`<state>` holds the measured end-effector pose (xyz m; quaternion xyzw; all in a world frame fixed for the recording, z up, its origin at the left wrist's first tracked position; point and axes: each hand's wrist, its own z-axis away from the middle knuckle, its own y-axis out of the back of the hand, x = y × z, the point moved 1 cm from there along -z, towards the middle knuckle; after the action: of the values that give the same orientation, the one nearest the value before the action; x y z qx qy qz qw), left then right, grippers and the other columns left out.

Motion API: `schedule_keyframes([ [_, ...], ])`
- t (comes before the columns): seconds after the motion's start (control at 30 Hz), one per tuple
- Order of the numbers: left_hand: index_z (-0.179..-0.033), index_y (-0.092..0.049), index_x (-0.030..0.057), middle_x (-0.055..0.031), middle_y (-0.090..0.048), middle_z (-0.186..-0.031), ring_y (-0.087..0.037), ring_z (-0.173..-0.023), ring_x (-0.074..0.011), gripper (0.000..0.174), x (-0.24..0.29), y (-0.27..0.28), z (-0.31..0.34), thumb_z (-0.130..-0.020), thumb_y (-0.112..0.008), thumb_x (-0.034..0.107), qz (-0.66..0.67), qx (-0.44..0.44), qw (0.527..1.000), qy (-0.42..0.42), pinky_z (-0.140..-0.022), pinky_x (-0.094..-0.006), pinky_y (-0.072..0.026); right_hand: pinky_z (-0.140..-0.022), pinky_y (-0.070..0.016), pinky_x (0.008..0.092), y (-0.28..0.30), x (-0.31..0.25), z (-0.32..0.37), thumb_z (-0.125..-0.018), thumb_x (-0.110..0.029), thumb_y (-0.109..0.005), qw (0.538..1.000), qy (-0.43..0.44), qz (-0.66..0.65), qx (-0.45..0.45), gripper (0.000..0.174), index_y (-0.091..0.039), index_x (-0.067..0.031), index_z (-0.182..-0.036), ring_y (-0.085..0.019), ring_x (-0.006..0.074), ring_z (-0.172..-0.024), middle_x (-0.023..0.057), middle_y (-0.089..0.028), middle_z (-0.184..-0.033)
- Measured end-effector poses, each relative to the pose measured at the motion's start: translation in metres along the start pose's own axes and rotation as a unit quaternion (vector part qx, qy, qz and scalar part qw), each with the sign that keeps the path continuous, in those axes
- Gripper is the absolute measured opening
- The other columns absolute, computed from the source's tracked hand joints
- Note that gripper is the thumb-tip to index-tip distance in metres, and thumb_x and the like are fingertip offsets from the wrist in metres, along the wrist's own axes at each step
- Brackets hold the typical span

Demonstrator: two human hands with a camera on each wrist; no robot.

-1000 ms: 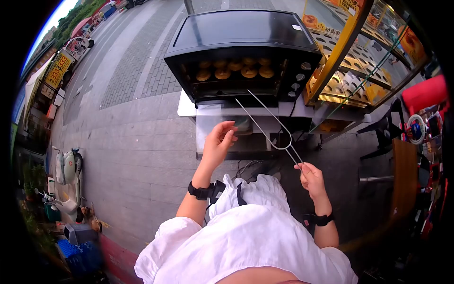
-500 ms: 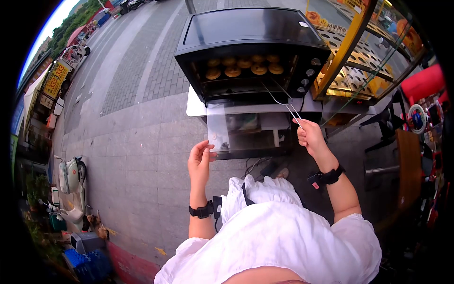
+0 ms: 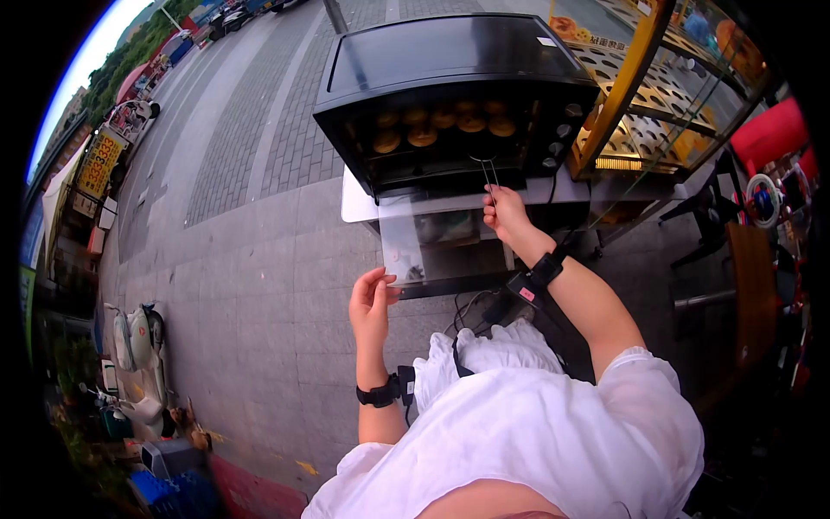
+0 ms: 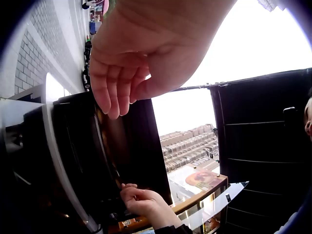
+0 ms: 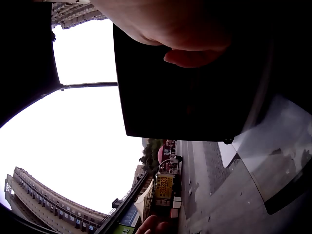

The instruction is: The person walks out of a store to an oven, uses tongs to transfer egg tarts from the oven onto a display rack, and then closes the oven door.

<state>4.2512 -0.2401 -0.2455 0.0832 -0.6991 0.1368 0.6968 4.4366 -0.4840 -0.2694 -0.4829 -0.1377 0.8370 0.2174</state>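
A black countertop oven (image 3: 450, 60) stands open, with rows of round golden pastries (image 3: 422, 136) inside. Its glass door (image 3: 400, 238) is folded down at the front. My right hand (image 3: 510, 216) grips the handle end of a two-pronged wire tray handle (image 3: 489, 173), whose far end reaches into the oven below the pastries; the dark interior hides the prong tips. By the lower left corner of the glass door, my left hand (image 3: 372, 307) has loosely bent fingers and holds nothing. In the left wrist view those fingers (image 4: 113, 92) hang relaxed.
The oven sits on a white table (image 3: 356, 199). To its right is a yellow-framed glass display case (image 3: 622, 95) with perforated metal racks. Cables (image 3: 471, 307) lie on the ground under the table. A scooter (image 3: 138, 355) is parked at the left.
My right hand has moved forward and left, bringing the wire tray handle into the oven. My left hand has dropped back from the oven front to the door's lower left corner.
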Motion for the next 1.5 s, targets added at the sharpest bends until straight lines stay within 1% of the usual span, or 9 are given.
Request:
schedule_keyframes([
  [0.13, -0.113, -0.053, 0.0012, -0.0079, -0.064, -0.098, -0.062, -0.077, -0.0113, 0.022, -0.005, 0.006, 0.007, -0.093, -0.050, 0.010, 0.004, 0.015, 1.000, 0.016, -0.065, -0.0216, -0.0490, -0.038, -0.0299, 0.0213, -0.025, -0.010, -0.041, -0.095, -0.022, -0.044, 0.997, 0.040, 0.015, 0.060, 0.013, -0.051, -0.0111, -0.093, -0.039, 0.0070, -0.048, -0.0019, -0.048, -0.067],
  [0.27, -0.111, -0.055, 0.0013, -0.0087, -0.064, -0.097, -0.062, -0.076, -0.0117, 0.021, -0.008, 0.012, 0.019, -0.092, -0.050, 0.010, 0.007, 0.034, 0.999, 0.019, -0.064, -0.0224, -0.0505, -0.035, -0.0254, 0.0210, -0.033, -0.019, -0.081, -0.095, -0.025, -0.044, 0.990, 0.108, 0.049, 0.083, 0.018, -0.051, -0.0100, -0.090, -0.036, 0.0071, -0.044, -0.0024, -0.047, -0.063],
  [0.4, -0.111, -0.055, 0.0012, -0.0095, -0.064, -0.097, -0.062, -0.077, -0.0126, 0.021, -0.005, 0.024, 0.031, -0.092, -0.051, 0.010, -0.009, 0.065, 0.998, 0.024, -0.064, -0.0230, -0.0507, -0.035, -0.0233, 0.0209, -0.031, -0.025, -0.104, -0.096, -0.027, -0.045, 0.988, 0.132, 0.022, 0.073, 0.023, -0.053, -0.0087, -0.086, -0.034, 0.0064, -0.042, -0.0034, -0.046, -0.060],
  [0.6, -0.113, -0.053, 0.0010, -0.0094, -0.064, -0.098, -0.062, -0.078, -0.0123, 0.023, -0.001, 0.036, 0.038, -0.093, -0.051, 0.011, -0.018, 0.080, 0.996, 0.048, -0.066, -0.0228, -0.0494, -0.036, -0.0250, 0.0216, -0.016, -0.025, -0.100, -0.095, -0.028, -0.046, 0.984, 0.175, 0.022, 0.030, 0.023, -0.055, -0.0079, -0.090, -0.035, 0.0058, -0.041, -0.0029, -0.046, -0.058],
  [0.7, -0.113, -0.054, 0.0013, -0.0093, -0.064, -0.098, -0.062, -0.078, -0.0122, 0.023, -0.002, 0.035, 0.037, -0.092, -0.051, 0.011, -0.020, 0.067, 0.997, 0.035, -0.065, -0.0227, -0.0495, -0.036, -0.0241, 0.0205, -0.010, -0.028, -0.086, -0.096, -0.027, -0.044, 0.981, 0.189, 0.033, 0.007, 0.022, -0.056, -0.0080, -0.094, -0.034, 0.0047, -0.042, -0.0036, -0.046, -0.059],
  [0.9, -0.113, -0.055, 0.0012, -0.0087, -0.065, -0.096, -0.063, -0.078, -0.0121, 0.022, -0.002, 0.020, 0.025, -0.093, -0.051, 0.011, -0.035, 0.015, 0.999, 0.028, -0.065, -0.0219, -0.0508, -0.037, -0.0222, 0.0188, 0.015, -0.033, -0.017, -0.096, -0.026, -0.045, 0.986, 0.157, 0.006, -0.049, 0.023, -0.055, -0.0066, -0.099, -0.032, 0.0024, -0.043, -0.0046, -0.044, -0.062],
  [1.1, -0.112, -0.054, 0.0013, -0.0063, -0.064, -0.096, -0.061, -0.079, -0.0106, 0.022, -0.001, -0.007, 0.005, -0.093, -0.050, 0.011, -0.017, -0.072, 0.996, 0.041, -0.066, -0.0213, -0.0485, -0.037, -0.0210, 0.0165, 0.092, -0.030, 0.084, -0.096, -0.027, -0.046, 0.987, 0.123, 0.054, -0.087, 0.025, -0.055, -0.0049, -0.103, -0.030, 0.0014, -0.042, -0.0045, -0.043, -0.062],
  [1.27, -0.113, -0.054, 0.0013, -0.0058, -0.063, -0.097, -0.061, -0.079, -0.0108, 0.022, 0.002, -0.046, -0.015, -0.093, -0.049, 0.010, -0.019, -0.144, 0.988, 0.054, -0.066, -0.0214, -0.0473, -0.037, -0.0225, 0.0153, 0.156, -0.056, 0.189, -0.097, -0.025, -0.045, 0.989, 0.083, 0.093, -0.074, 0.025, -0.057, -0.0023, -0.101, -0.029, 0.0004, -0.042, -0.0047, -0.041, -0.059],
  [1.5, -0.113, -0.053, 0.0020, -0.0048, -0.063, -0.097, -0.060, -0.079, -0.0107, 0.022, 0.000, -0.133, -0.033, -0.094, -0.048, 0.010, -0.022, -0.264, 0.963, 0.057, -0.068, -0.0220, -0.0467, -0.036, -0.0247, 0.0146, 0.259, -0.093, 0.310, -0.095, -0.020, -0.048, 0.994, 0.020, 0.101, -0.028, 0.025, -0.059, 0.0021, -0.097, -0.033, 0.0006, -0.043, -0.0019, -0.044, -0.056],
])
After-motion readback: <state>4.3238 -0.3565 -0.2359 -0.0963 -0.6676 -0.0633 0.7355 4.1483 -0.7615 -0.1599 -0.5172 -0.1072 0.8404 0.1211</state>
